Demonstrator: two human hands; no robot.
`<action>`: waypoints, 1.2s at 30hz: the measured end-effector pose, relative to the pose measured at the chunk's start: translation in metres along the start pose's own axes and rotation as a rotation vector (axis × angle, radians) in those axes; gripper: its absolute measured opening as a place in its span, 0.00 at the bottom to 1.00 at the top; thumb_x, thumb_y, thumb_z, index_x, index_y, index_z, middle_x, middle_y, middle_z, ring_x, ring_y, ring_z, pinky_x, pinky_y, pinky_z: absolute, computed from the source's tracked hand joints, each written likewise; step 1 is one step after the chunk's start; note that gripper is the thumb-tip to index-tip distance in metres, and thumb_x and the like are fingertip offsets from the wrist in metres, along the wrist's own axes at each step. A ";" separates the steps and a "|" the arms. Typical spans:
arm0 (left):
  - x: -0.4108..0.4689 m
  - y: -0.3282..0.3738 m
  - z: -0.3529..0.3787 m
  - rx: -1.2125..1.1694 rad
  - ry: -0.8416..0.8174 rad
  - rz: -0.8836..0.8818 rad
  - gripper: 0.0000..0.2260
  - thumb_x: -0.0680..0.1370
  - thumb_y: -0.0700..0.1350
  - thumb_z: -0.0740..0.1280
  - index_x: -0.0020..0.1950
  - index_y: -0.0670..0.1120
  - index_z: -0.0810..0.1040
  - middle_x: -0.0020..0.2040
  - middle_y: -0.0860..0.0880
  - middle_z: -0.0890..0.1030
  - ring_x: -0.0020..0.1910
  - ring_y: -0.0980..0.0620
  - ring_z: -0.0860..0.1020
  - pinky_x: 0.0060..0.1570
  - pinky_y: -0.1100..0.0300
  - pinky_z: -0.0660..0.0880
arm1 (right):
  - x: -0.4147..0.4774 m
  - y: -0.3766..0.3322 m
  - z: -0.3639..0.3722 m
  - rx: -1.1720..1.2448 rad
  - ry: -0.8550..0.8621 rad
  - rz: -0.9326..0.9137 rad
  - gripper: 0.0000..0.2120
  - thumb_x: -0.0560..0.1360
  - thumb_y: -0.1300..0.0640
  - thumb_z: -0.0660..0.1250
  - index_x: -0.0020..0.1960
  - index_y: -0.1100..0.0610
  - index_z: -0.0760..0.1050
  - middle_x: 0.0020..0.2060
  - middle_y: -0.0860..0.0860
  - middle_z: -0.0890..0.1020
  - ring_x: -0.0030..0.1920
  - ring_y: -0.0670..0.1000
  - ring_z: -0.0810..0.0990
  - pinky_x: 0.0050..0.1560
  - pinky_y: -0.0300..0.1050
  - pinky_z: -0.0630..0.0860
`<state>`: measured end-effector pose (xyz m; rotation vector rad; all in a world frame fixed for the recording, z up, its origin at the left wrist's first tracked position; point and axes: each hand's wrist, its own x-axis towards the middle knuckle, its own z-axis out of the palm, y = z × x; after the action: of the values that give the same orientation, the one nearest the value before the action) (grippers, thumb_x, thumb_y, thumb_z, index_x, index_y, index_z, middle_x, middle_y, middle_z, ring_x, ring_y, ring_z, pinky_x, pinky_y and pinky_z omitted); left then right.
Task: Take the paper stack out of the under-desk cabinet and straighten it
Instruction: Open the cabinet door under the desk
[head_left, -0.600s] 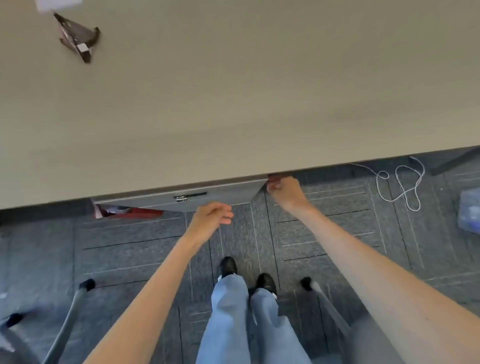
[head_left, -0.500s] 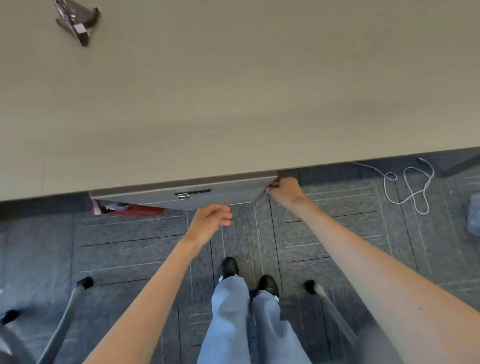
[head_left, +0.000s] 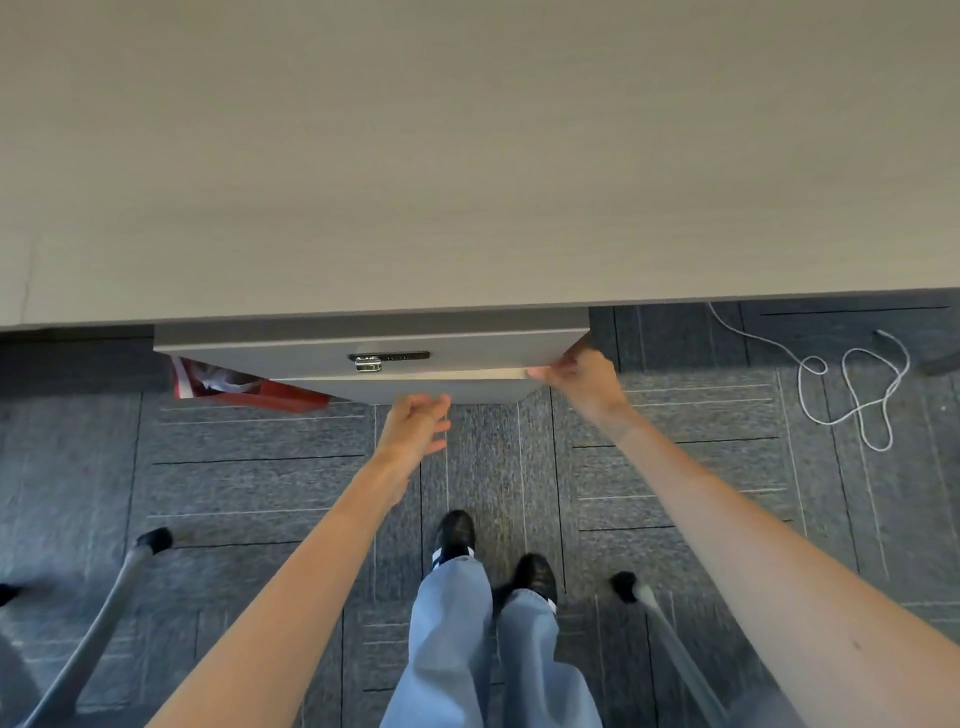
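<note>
A grey under-desk cabinet (head_left: 322, 345) sticks out from beneath the beige desk top (head_left: 467, 156). Its front panel carries a small metal lock and handle (head_left: 382, 360). My right hand (head_left: 582, 379) pinches the panel's right edge, and the panel stands swung outward. My left hand (head_left: 415, 426) hovers just below the panel's lower edge, fingers loosely curled, holding nothing. No paper stack shows; the cabinet's inside is hidden by the desk and the panel.
A red bag (head_left: 244, 389) with white contents peeks out below the cabinet's left side. A white cord (head_left: 852, 384) lies coiled on the grey carpet at right. Chair legs (head_left: 104, 623) flank my feet (head_left: 493, 561) on both sides.
The cabinet panel has swung further out with my right hand on its edge. My view has dropped down the desk, and the dark object at its top left has left the frame.
</note>
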<state>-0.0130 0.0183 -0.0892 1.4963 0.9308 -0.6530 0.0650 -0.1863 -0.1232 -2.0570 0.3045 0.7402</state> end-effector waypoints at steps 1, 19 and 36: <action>0.003 0.000 0.001 -0.055 0.004 -0.032 0.23 0.80 0.50 0.64 0.72 0.41 0.66 0.65 0.46 0.73 0.65 0.48 0.75 0.57 0.58 0.74 | -0.005 0.003 0.002 -0.015 0.001 -0.008 0.17 0.70 0.53 0.75 0.54 0.61 0.78 0.48 0.53 0.83 0.49 0.51 0.80 0.49 0.42 0.77; 0.000 -0.065 0.020 -0.245 0.138 -0.061 0.32 0.81 0.41 0.58 0.76 0.54 0.40 0.52 0.45 0.78 0.56 0.40 0.80 0.52 0.44 0.80 | -0.083 0.054 0.042 -0.287 -0.341 -0.042 0.09 0.69 0.58 0.75 0.33 0.50 0.77 0.34 0.44 0.80 0.38 0.44 0.78 0.47 0.42 0.73; -0.033 -0.136 -0.049 0.058 0.090 0.154 0.33 0.81 0.38 0.55 0.77 0.55 0.37 0.63 0.45 0.72 0.54 0.43 0.76 0.54 0.44 0.77 | -0.144 0.044 0.106 -0.436 -0.269 -0.137 0.11 0.77 0.67 0.58 0.48 0.55 0.77 0.39 0.50 0.83 0.44 0.52 0.84 0.51 0.51 0.80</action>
<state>-0.1506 0.0579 -0.1273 1.6422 0.8605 -0.5078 -0.1102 -0.1331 -0.1090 -2.3152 -0.1650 1.0542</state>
